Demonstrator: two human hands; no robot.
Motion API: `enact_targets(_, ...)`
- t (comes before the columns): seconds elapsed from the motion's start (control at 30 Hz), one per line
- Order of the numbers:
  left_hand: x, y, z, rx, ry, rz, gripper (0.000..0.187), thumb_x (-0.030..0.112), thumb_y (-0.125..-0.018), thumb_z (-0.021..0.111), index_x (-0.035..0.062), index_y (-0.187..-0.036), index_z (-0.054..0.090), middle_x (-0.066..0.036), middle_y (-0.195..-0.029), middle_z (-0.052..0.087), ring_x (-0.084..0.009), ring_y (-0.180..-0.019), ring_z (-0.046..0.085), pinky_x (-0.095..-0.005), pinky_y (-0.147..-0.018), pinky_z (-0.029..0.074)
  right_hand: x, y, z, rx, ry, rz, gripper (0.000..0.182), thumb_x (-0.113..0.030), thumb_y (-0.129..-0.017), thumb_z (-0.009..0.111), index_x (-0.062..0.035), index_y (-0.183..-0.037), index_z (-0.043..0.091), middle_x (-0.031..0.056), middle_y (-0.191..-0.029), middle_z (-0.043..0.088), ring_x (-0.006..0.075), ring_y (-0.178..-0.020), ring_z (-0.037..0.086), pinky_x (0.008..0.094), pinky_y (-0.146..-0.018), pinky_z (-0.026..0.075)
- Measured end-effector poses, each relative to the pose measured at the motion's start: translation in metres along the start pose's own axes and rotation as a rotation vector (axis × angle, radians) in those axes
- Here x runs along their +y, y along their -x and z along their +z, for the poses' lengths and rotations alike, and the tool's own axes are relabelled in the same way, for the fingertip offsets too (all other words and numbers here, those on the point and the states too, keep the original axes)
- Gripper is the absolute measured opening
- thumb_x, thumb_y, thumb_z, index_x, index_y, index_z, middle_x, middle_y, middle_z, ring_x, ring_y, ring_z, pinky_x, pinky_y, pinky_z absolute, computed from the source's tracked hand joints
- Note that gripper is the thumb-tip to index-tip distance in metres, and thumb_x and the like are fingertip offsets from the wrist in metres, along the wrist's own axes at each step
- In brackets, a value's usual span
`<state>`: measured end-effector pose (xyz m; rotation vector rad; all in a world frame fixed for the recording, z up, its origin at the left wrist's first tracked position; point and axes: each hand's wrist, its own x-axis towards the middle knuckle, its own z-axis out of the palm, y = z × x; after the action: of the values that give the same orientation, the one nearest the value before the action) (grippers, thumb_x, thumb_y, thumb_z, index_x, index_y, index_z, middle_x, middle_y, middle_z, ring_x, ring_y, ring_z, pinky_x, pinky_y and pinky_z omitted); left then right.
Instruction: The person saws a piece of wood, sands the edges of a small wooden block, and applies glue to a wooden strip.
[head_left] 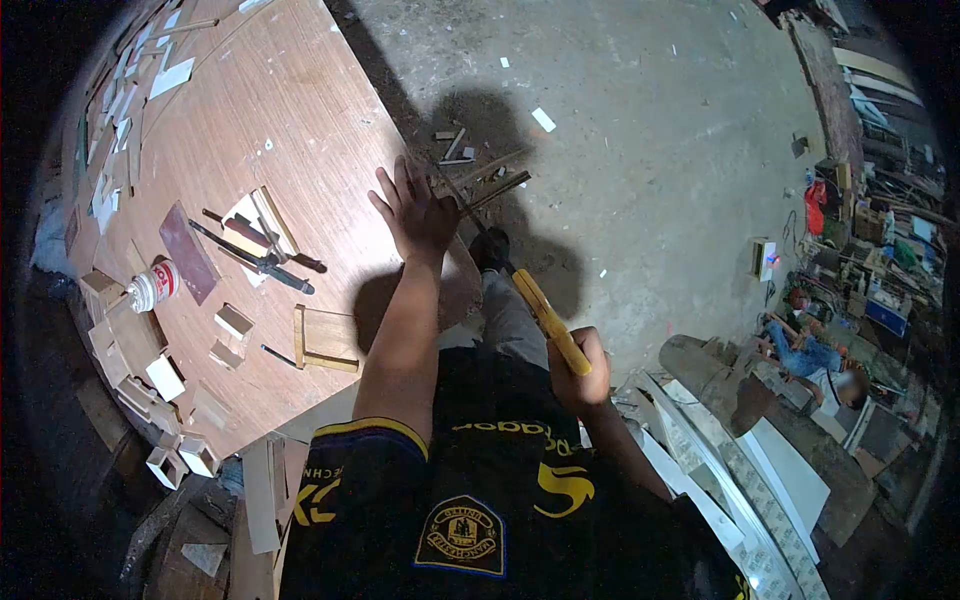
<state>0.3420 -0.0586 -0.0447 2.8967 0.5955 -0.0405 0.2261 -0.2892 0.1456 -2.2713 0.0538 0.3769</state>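
Spreads out as a wood-grained tabletop (320,130), brightly lit. Carries a red-and-white jar (160,283), a dark reddish sheet (189,253), dark tools (290,280) against a pale board (242,210), and a panel edged with wooden strips (331,326). Bears small box-like pieces (166,378) toward the left edge, white slips (173,78) farther off.

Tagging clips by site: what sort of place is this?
Probably a woodworking workshop: the right hand grips a yellow-handled tool, small wooden pieces lie on the table, and scraps litter the floor.

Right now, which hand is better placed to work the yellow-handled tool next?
Probably the right hand: it holds the yellow handle. The left hand lies at the table's edge, near the wooden strip.
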Motion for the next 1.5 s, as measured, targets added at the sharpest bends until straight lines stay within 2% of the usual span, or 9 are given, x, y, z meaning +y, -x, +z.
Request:
enact_targets(0.27,0.001,0.000,-0.005,-0.023,0.005,-0.005,0.077,0.048,-0.083,0.055,0.0035,-0.143,0.035,-0.013,-0.152,0.026,-0.0404,-0.144,0.010,-0.0606,-0.114,0.007,-0.007,0.002,0.002,0.016,0.011,-0.011,0.020,-0.010,-0.086,0.068,-0.0064,-0.086,0.048,0.0130,-0.063,0.057,0.0300,-0.057,0.062,0.0381,-0.051,0.046)
enact_targets(0.37,0.000,0.002,-0.002,0.077,0.094,0.013,0.059,0.035,-0.081,0.057,0.0106,-0.134,0.045,-0.012,-0.151,0.026,-0.0403,-0.144,0.012,-0.0615,-0.114,0.009,-0.004,0.005,0.000,-0.002,0.014,-0.015,0.020,-0.009,-0.086,0.068,-0.0064,-0.086,0.048,0.0125,-0.062,0.057,0.0280,-0.056,0.062,0.0374,-0.051,0.046)
enact_targets(0.43,0.001,0.000,-0.007,-0.051,0.041,-0.014,0.080,0.046,-0.084,0.053,0.0023,-0.146,0.029,-0.013,-0.153,0.022,-0.0400,-0.145,0.008,-0.0607,-0.114,0.006,-0.003,0.008,0.000,-0.023,0.013,-0.007,0.020,-0.008,-0.086,0.068,-0.0063,-0.085,0.048,0.0125,-0.063,0.057,0.0270,-0.055,0.062,0.0371,-0.050,0.046)
enact_targets(0.63,-0.005,0.002,0.014,0.028,-0.094,0.037,0.080,0.041,-0.083,0.051,0.0001,-0.147,0.026,-0.013,-0.155,0.018,-0.0399,-0.145,0.004,-0.0604,-0.114,0.004,-0.026,0.011,0.001,-0.021,0.040,-0.138,0.020,-0.007,-0.086,0.068,-0.0039,-0.091,0.048,0.0129,-0.067,0.059,0.0278,-0.055,0.062,0.0370,-0.049,0.046)
enact_targets(1.03,-0.007,0.001,0.006,-0.149,-0.289,0.069,0.088,0.054,-0.085,0.046,0.0012,-0.150,0.020,-0.012,-0.160,0.005,-0.0413,-0.146,-0.003,-0.0620,-0.113,0.000,-0.072,-0.006,-0.011,-0.146,0.044,0.069,0.021,-0.008,-0.088,0.066,-0.0034,-0.096,0.047,0.0161,-0.070,0.061,0.0324,-0.067,0.067,0.0371,-0.053,0.049)
enact_targets(1.23,-0.010,-0.001,0.008,-0.177,-0.171,0.062,0.090,0.053,-0.083,0.050,0.0009,-0.149,0.020,-0.012,-0.157,0.013,-0.0422,-0.145,-0.002,-0.0625,-0.113,0.002,-0.082,-0.012,-0.018,-0.149,0.089,0.161,0.022,-0.012,-0.088,0.067,-0.0051,-0.097,0.048,0.0173,-0.072,0.062,0.0345,-0.068,0.067,0.0384,-0.055,0.049)
enact_targets(1.3,-0.009,-0.001,0.004,-0.180,-0.110,0.051,0.088,0.050,-0.083,0.053,0.0019,-0.149,0.020,-0.012,-0.157,0.014,-0.0415,-0.145,0.000,-0.0626,-0.113,0.002,-0.087,-0.015,-0.017,-0.157,0.108,0.164,0.030,-0.018,-0.086,0.070,-0.0071,-0.102,0.048,0.0195,-0.076,0.065,0.0419,-0.074,0.066,0.0449,-0.056,0.050)
enact_targets(1.47,-0.020,-0.002,0.018,-0.145,0.112,0.042,0.095,0.053,-0.080,0.055,-0.0007,-0.149,0.019,-0.013,-0.156,0.012,-0.0418,-0.145,0.002,-0.0639,-0.113,0.004,-0.084,-0.010,-0.028,-0.180,0.162,0.109,0.022,-0.011,-0.087,0.068,-0.0062,-0.095,0.048,0.0154,-0.071,0.062,0.0345,-0.065,0.066,0.0393,-0.054,0.048)
enact_targets(1.5,-0.023,-0.003,0.027,-0.076,-0.147,0.085,0.099,0.057,-0.078,0.056,-0.0012,-0.149,0.018,-0.013,-0.155,0.013,-0.0418,-0.145,0.002,-0.0640,-0.113,0.004,-0.086,-0.010,-0.029,-0.159,0.168,0.082,0.022,-0.011,-0.087,0.068,-0.0065,-0.095,0.048,0.0151,-0.071,0.062,0.0342,-0.064,0.066,0.0393,-0.053,0.047)
